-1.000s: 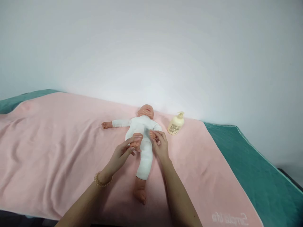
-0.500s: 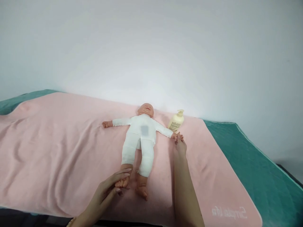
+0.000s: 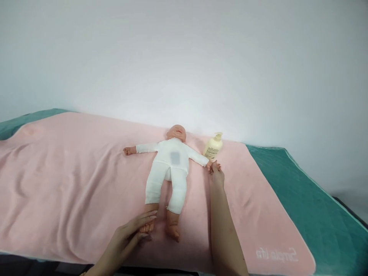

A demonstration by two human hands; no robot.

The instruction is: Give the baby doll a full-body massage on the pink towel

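A baby doll (image 3: 172,163) in a white fabric suit lies on its back, arms spread, with a grey square on its chest. My left hand (image 3: 133,228) is cupped around the doll's foot (image 3: 147,227) on the left, fingers across its top and thumb below the toes. The other foot (image 3: 173,230) rests free beside it. My right hand (image 3: 217,174) pinches the doll's small hand (image 3: 211,165) at the right, thumb and fingers closed on it. Just behind that hand a pale yellow pump bottle (image 3: 213,147) leans at a tilt.
Under the doll spreads a wrinkled pink blanket (image 3: 94,165) with faint lettering at its front right corner. Green quilted padding (image 3: 304,191) shows beyond it on the right and at the far left. A plain white wall (image 3: 178,61) rises behind.
The doll's leg under my left hand has shifted slightly left, and that hand has moved a little left with it. My right hand keeps its hold with barely any shift.
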